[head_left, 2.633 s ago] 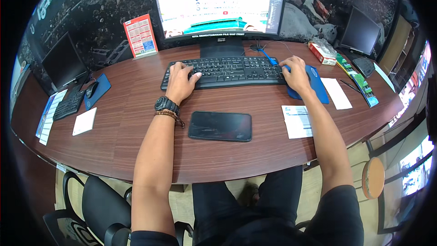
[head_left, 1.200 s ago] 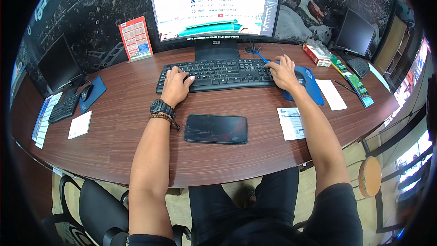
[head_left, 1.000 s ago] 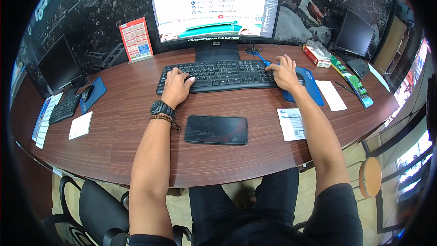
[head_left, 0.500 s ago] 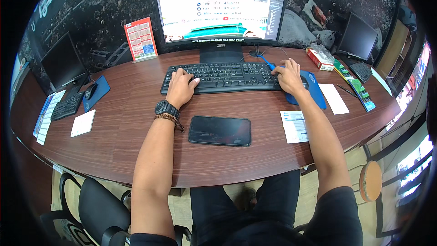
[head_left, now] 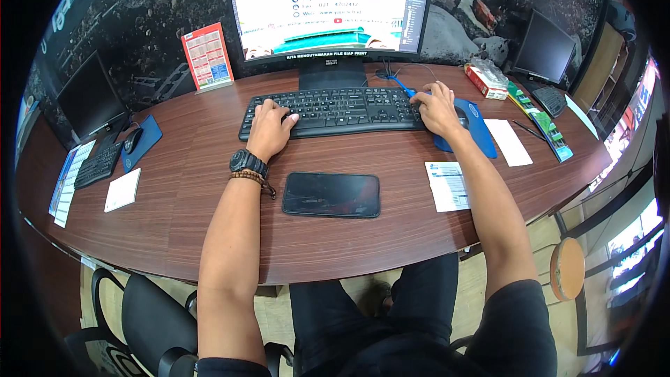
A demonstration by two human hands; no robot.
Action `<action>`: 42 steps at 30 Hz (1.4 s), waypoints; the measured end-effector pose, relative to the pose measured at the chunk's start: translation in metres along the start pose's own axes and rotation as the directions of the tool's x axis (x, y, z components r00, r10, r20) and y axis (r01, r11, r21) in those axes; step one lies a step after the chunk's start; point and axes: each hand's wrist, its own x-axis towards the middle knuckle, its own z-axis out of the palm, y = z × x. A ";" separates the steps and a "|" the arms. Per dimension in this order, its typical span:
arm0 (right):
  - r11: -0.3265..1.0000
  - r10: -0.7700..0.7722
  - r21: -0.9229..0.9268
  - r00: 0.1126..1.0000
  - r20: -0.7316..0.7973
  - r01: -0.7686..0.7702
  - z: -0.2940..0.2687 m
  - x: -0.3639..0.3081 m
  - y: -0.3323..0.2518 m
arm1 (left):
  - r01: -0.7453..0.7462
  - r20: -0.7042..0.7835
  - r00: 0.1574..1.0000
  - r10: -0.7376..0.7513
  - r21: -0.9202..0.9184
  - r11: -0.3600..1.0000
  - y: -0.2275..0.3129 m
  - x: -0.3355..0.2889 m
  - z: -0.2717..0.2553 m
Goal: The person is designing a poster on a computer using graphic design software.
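A black keyboard [head_left: 342, 120] lies across the desk below a curved monitor [head_left: 324, 35] with a colourful page on its screen. At the keyboard's left end rests my left hand [head_left: 269, 130], fingers apart on the keys, a dark watch and beads on its wrist. My right hand [head_left: 440, 112] is over the number keys at the other end, its fingers spread and its grip empty. Beside and partly under that hand's wrist sits a blue mouse pad [head_left: 481, 136]; the dark mouse on it is mostly hidden. A black phone [head_left: 331, 194] lies flat between my forearms.
A printed form [head_left: 448, 188] lies partly beneath my right forearm, with a white paper slip [head_left: 508, 142] farther right. Behind that are a red-and-white box [head_left: 486, 81] and a second monitor [head_left: 546, 45]. A desk calendar [head_left: 207, 57] stands left of the main screen.
The whole view has shifted slightly, so the desk items appear a little up and to the left. Both hands stay at about the same places on the keyboard.
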 end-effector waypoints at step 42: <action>0.999 0.004 -0.052 0.999 0.036 -0.002 0.012 0.011 -0.048 | 0.340 0.003 0.934 -0.358 0.307 0.889 0.028 -0.004 -0.010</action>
